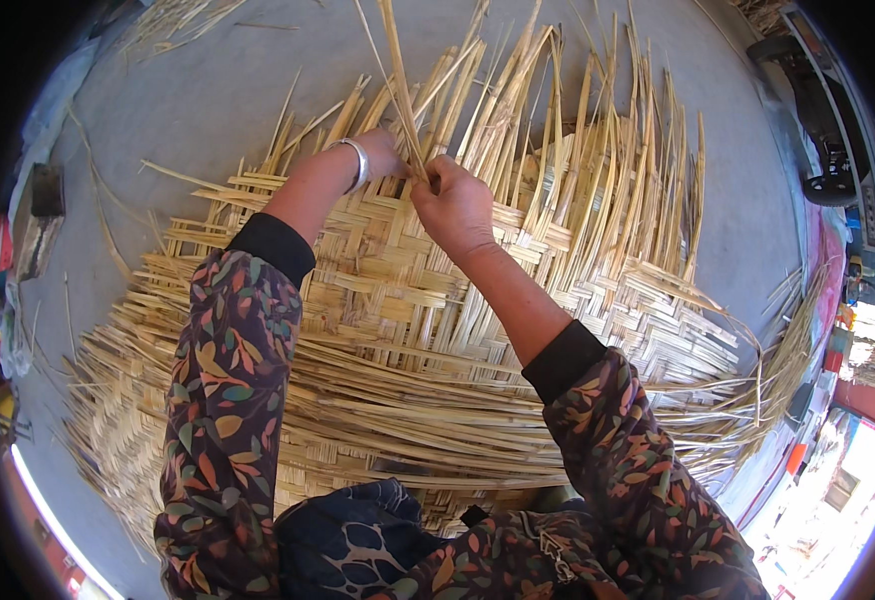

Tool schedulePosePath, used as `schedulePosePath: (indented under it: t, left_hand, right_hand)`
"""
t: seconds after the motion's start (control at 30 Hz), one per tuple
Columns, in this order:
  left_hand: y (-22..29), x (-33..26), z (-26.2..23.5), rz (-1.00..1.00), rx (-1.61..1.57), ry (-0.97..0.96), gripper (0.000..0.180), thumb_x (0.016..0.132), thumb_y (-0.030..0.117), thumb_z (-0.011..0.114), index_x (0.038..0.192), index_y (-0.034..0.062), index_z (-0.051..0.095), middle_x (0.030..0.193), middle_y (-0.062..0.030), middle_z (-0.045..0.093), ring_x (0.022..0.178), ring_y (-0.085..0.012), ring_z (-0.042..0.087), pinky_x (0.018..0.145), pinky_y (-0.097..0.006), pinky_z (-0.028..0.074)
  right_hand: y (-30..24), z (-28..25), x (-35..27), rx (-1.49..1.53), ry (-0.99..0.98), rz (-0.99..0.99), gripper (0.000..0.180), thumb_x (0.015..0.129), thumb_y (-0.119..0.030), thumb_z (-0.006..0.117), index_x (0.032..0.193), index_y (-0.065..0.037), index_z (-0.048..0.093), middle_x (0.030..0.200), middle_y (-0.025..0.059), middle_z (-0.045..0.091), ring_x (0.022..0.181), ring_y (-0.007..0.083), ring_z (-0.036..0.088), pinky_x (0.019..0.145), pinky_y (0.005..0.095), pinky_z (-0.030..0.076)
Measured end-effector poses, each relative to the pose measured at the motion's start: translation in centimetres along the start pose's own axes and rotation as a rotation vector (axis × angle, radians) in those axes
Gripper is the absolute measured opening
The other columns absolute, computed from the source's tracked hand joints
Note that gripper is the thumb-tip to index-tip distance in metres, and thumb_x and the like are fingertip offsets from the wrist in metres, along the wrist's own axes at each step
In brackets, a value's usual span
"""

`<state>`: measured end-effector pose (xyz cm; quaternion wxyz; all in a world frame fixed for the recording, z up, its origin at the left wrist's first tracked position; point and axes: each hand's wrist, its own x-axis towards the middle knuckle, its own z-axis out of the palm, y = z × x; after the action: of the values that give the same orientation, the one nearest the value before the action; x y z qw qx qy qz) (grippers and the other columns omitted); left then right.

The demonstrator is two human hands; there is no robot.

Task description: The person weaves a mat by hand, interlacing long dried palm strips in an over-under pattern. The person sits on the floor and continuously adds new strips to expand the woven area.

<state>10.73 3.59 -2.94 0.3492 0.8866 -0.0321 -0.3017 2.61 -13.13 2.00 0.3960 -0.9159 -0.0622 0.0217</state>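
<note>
A person bends over a half-woven mat (438,300) of pale split strips spread flat on a grey concrete floor (208,90), both hands meeting near its far, unfinished edge. The right hand (455,205) is closed, fingers curled tight around a long strip (398,80) that rises from the weave and runs out past the top of the frame. The left hand (383,152), a silver bangle (358,165) at its wrist, sits just beside it at the base of the same strip; its fingers are mostly hidden behind the strip and the other hand, so whether they pinch it cannot be told.

The strip looks light, thin and springy: stiff along its length, yet ready to bend across the flat, and likely to split or kink if folded sharply. Its edges may be keen. The safest hold appears to be low, close to where it leaves the woven part, where the hands now work, since the free end would whip and flex. Loose strip ends (608,150) fan out upright beyond the hands, and unwoven bundles (408,410) lie across the near side of the mat, by the patterned sleeves (228,400).
</note>
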Motion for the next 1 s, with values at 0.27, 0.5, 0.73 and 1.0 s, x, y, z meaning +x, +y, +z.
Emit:
schedulePosePath:
  t: [0.27, 0.5, 0.73, 1.0]
  left_hand:
    - [0.4, -0.9, 0.0, 0.025, -0.189, -0.054, 0.033, 0.074, 0.022, 0.063, 0.102, 0.0053, 0.064, 0.080, -0.0045, 0.063, 0.069, -0.0150, 0.054, 0.058, -0.029, 0.043]
    - [-1.2, -0.4, 0.0, 0.020, -0.237, -0.110, 0.038, 0.073, 0.028, 0.068, 0.093, -0.0034, 0.061, 0.076, -0.0103, 0.060, 0.065, -0.0188, 0.054, 0.058, -0.033, 0.044]
    - [0.6, -2.4, 0.1, -0.038, -0.333, 0.007, 0.031, 0.077, 0.030, 0.070, 0.086, 0.0018, 0.061, 0.070, -0.0014, 0.056, 0.060, -0.0115, 0.048, 0.054, -0.028, 0.040]
    - [0.2, -3.4, 0.1, -0.048, -0.332, 0.138, 0.042, 0.074, 0.041, 0.073, 0.073, 0.0033, 0.053, 0.065, 0.0006, 0.046, 0.060, -0.0122, 0.040, 0.054, -0.031, 0.037]
  right_hand:
    - [0.3, -0.5, -0.1, 0.035, -0.037, 0.052, 0.014, 0.076, -0.020, 0.061, 0.079, -0.007, 0.056, 0.070, 0.0134, 0.061, 0.068, 0.0330, 0.060, 0.064, 0.0422, 0.048]
    - [0.3, -0.1, -0.2, 0.071, -0.051, 0.064, 0.013, 0.076, -0.018, 0.060, 0.081, -0.007, 0.056, 0.071, 0.0133, 0.061, 0.068, 0.0323, 0.060, 0.064, 0.0415, 0.048]
    - [0.5, -0.4, -0.2, 0.061, -0.040, 0.080, 0.013, 0.076, -0.017, 0.060, 0.080, -0.006, 0.054, 0.071, 0.0133, 0.061, 0.068, 0.0324, 0.061, 0.063, 0.0414, 0.048]
    - [0.6, 0.1, -0.3, 0.055, -0.006, 0.057, 0.013, 0.077, -0.017, 0.059, 0.080, -0.006, 0.054, 0.069, 0.0149, 0.060, 0.068, 0.0342, 0.060, 0.064, 0.0425, 0.048]
